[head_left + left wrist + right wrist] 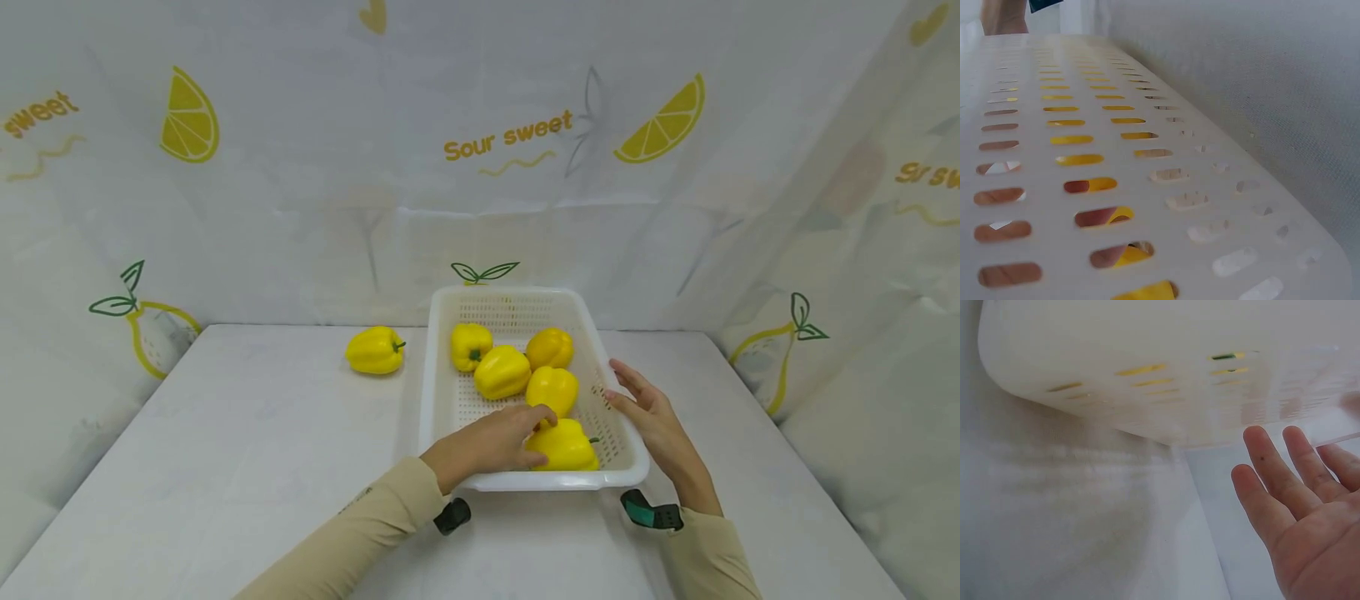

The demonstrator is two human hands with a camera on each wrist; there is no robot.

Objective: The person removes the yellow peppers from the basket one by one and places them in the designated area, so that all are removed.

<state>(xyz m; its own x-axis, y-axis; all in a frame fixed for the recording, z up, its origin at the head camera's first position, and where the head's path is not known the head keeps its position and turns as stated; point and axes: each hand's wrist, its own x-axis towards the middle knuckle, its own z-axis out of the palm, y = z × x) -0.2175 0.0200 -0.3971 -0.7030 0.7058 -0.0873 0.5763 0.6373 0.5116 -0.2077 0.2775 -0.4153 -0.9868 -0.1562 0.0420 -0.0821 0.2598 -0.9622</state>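
A white plastic basket (536, 481) stands at the middle of the table with several yellow bell peppers in it. My left hand (491, 437) reaches over the near left side into the basket, thumb and fingers curved about the nearest bell pepper (566, 447), which lies on its side, stem to the right. Through the slots of the basket wall (1029, 181), the left wrist view shows bits of skin and yellow. My right hand (660, 421) is at the basket's right side, fingers extended along the outside; its straight fingers (1282, 472) show below the wall in the right wrist view.
One more yellow bell pepper (375, 350) lies on the table, left of the basket. A white curtain (337, 208) printed with lemons hangs behind and at both sides. Dark bands (651, 511) are on both wrists.
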